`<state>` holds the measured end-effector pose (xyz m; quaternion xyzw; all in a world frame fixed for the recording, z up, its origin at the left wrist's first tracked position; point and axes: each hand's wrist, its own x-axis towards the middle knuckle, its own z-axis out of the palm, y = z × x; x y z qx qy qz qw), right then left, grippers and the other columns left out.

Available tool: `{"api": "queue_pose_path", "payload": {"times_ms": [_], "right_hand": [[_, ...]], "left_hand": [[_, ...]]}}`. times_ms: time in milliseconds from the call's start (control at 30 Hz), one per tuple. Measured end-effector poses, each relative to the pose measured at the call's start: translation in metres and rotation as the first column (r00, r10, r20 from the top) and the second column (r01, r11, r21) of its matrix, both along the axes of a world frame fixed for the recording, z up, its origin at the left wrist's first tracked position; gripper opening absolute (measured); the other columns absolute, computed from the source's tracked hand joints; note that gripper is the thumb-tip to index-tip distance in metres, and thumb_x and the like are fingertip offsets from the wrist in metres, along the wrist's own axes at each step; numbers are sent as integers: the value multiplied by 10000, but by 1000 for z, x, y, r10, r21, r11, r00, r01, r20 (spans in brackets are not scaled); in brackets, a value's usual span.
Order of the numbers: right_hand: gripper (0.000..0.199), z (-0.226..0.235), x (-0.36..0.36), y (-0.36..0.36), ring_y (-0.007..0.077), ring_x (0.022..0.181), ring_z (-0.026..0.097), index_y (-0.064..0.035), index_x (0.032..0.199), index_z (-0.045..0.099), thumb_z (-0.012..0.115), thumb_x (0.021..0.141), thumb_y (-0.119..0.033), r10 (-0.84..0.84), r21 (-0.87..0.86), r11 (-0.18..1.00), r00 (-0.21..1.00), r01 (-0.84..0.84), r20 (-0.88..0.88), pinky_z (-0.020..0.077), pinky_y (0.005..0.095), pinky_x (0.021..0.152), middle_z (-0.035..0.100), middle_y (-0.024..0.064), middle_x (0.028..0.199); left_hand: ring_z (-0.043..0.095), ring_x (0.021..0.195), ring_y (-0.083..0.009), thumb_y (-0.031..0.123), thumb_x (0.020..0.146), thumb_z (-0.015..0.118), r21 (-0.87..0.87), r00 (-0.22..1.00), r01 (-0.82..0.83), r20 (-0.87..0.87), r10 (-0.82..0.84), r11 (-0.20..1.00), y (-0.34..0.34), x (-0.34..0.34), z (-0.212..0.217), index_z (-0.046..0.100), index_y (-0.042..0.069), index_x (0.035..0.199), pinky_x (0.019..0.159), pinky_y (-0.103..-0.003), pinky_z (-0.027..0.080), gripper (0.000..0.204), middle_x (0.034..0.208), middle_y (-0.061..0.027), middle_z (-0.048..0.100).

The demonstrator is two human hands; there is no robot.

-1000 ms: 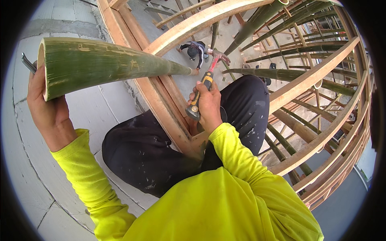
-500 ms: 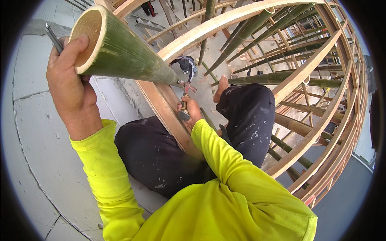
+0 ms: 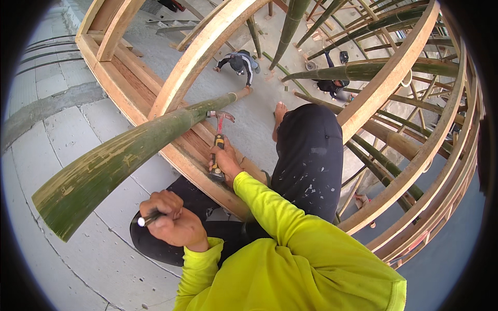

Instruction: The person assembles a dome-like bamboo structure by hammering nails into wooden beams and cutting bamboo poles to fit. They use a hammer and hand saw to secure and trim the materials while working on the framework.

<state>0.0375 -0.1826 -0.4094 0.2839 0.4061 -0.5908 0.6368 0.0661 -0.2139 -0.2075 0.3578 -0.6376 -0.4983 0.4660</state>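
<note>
Left hand (image 3: 174, 223): my fingers are curled into a tight fist round a slim metal rod (image 3: 150, 217), its bright round end pointing out to the left, above my bent knee. Right hand (image 3: 226, 161): fingers wrapped firmly round the black-and-yellow grip of a claw hammer (image 3: 220, 139), red neck and steel head uppermost. The head sits just beside the green bamboo pole (image 3: 114, 150); contact cannot be told. Pole lies slantwise across the timber beam (image 3: 189, 168), passing the foot of a curved wooden rib (image 3: 199, 57). Its wide near end projects over pale grey panels (image 3: 72, 135); its narrow far end meets the hand of a co-worker (image 3: 239, 63) on the floor below.
</note>
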Motion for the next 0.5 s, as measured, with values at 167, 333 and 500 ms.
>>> {"api": "queue_pose_path", "payload": {"times_ms": [167,333,500], "right_hand": [[660,-31,12,0,187,518,567,-66,1511,243,531,918,-89,-37,8,999,942,43,-335,491,355,437,582,112,806],[375,-15,-24,1,179,514,575,11,1198,465,626,875,-91,-36,103,993,988,52,-147,489,351,428,563,82,734],[338,-43,-76,-12,151,519,569,-30,1030,455,724,825,-44,-322,156,918,915,364,-242,500,313,436,582,69,755]], "left_hand": [[492,557,-246,178,954,449,151,809,204,530,-253,967,-55,-75,-155,526,-35,851,540,-397,385,249,618,-149,503],[538,623,-421,209,962,478,163,477,499,769,-426,851,-122,-71,-204,550,-25,888,595,-467,420,256,684,-270,519],[537,645,-317,232,928,491,246,347,572,792,-503,783,-124,-74,-210,587,-23,837,654,-417,433,287,698,-190,554]]}}
